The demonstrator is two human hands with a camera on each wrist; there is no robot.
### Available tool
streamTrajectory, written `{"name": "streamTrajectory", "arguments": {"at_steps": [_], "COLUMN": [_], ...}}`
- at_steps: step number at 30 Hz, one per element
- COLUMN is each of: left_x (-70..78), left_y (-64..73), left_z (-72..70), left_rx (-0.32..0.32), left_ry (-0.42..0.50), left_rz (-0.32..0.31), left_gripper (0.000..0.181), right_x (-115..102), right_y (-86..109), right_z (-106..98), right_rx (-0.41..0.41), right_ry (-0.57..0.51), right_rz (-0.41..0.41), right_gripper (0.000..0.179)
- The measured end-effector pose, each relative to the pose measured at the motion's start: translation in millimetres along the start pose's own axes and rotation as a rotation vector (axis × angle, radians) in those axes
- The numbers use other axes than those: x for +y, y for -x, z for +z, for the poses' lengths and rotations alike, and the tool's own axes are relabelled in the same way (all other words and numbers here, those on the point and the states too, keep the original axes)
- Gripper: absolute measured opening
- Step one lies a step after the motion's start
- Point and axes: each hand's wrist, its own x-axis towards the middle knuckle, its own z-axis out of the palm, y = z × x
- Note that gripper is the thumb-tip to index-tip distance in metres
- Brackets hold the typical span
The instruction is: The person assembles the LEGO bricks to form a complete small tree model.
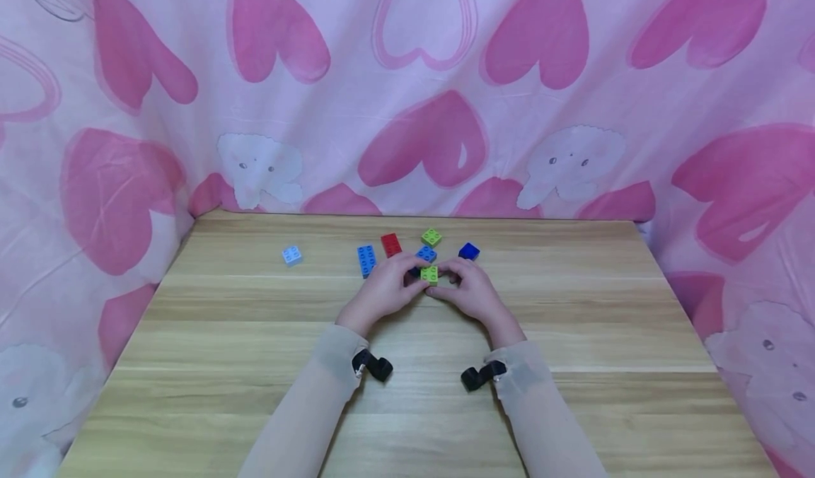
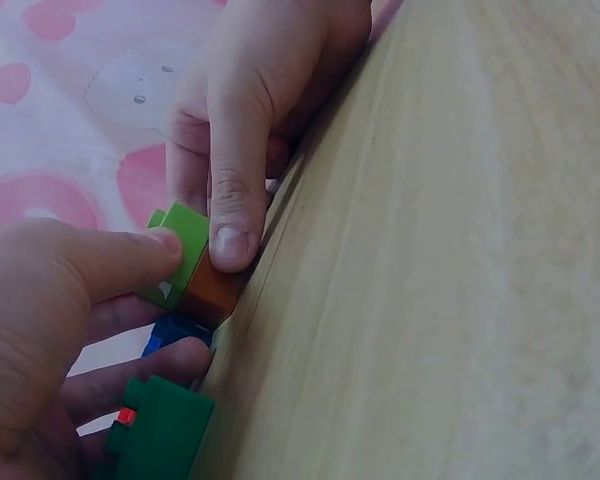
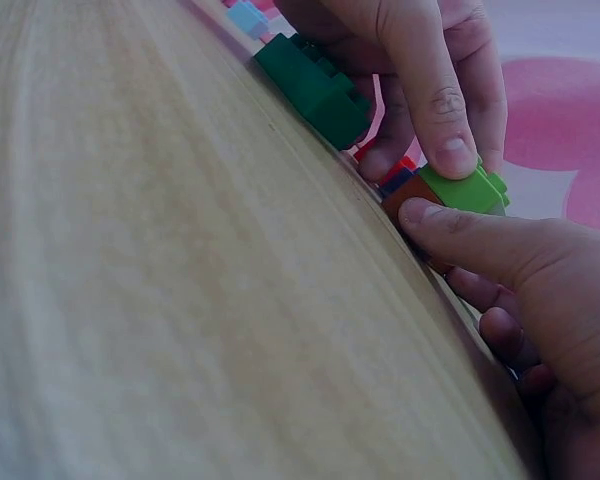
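Note:
My left hand (image 1: 388, 283) pinches a light green building brick (image 1: 429, 274) between thumb and fingers. Under that brick sits a brown brick (image 2: 213, 292), gripped by my right hand (image 1: 470, 290), whose thumb presses its near side in both wrist views. The two bricks are stacked and stand on the table, green on top. Just behind them is a blue brick (image 1: 426, 254), partly covered by my left fingers. A dark green brick (image 3: 315, 92) stands beside my left hand in the wrist views. My other fingers are partly hidden behind the stack.
Around the hands on the wooden table (image 1: 420, 421) lie a blue brick (image 1: 366, 261), a red brick (image 1: 391, 245), a second light green brick (image 1: 431, 237) and a dark blue brick (image 1: 468, 251). Farther left is a light blue brick (image 1: 291, 255). A pink heart-patterned cloth (image 1: 344, 131) hangs behind.

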Motion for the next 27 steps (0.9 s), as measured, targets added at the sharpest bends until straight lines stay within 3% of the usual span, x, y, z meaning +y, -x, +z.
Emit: {"name": "streamTrajectory", "arguments": {"at_steps": [11, 18, 22, 27], "left_x": [-3.1, -10.7, -10.4, 0.5], "left_y": [0.8, 0.8, 0.0, -1.7], "left_z": [3.7, 3.1, -1.0, -1.6], "left_rx": [0.016, 0.023, 0.014, -0.005], "left_ry": [0.05, 0.059, -0.061, -0.205], "left_rz": [-0.021, 0.01, 0.04, 0.069], "left_gripper": [0.035, 0.035, 0.035, 0.037], "right_x": [0.0, 0.5, -0.6, -1.1], "right_y": [-0.1, -0.1, 0.3, 0.3], "right_z": [-0.4, 0.1, -0.6, -1.1], "right_rx": [-0.001, -0.001, -0.002, -0.002], "right_ry": [0.0, -0.013, -0.017, -0.023], "right_rz": [0.01, 0.008, 0.011, 0.006], "right_gripper": [0.043, 0.043, 0.043, 0.043]}}
